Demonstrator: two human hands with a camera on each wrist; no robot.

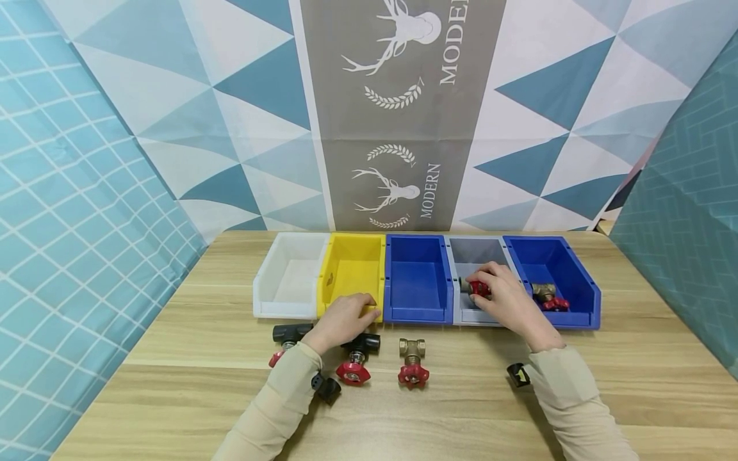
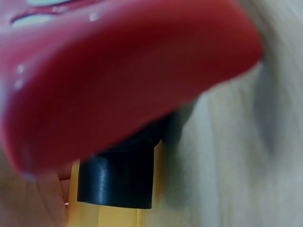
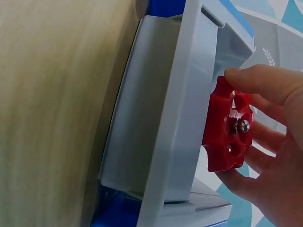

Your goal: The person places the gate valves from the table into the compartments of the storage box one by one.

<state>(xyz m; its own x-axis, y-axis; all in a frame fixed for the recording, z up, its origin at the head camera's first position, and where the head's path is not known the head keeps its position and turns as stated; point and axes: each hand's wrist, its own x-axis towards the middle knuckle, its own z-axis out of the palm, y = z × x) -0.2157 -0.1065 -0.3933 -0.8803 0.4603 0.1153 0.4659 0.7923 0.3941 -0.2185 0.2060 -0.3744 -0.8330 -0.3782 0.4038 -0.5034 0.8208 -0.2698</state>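
My right hand (image 1: pixel 510 304) grips a brass valve by its red handwheel (image 1: pixel 480 288), inside the grey bin (image 1: pixel 475 248). From the right wrist view, thumb and fingers surround the red handwheel (image 3: pixel 222 130) just behind the bin's front wall (image 3: pixel 182 113); the valve body is hidden there. My left hand (image 1: pixel 346 317) rests at the front edge of the yellow bin (image 1: pixel 357 240), fingers loosely bent and holding nothing visible. Below it lies a black valve with a red handwheel (image 1: pixel 353 372), whose wheel (image 2: pixel 128 80) fills much of the left wrist view.
Another black valve (image 1: pixel 291 333) lies partly behind the left forearm. A brass valve (image 1: pixel 412 362) lies before the middle blue bin (image 1: pixel 418 314). The right blue bin (image 1: pixel 590 307) contains a brass valve (image 1: pixel 544 294). A white bin (image 1: pixel 288 310) stands at the row's left end.
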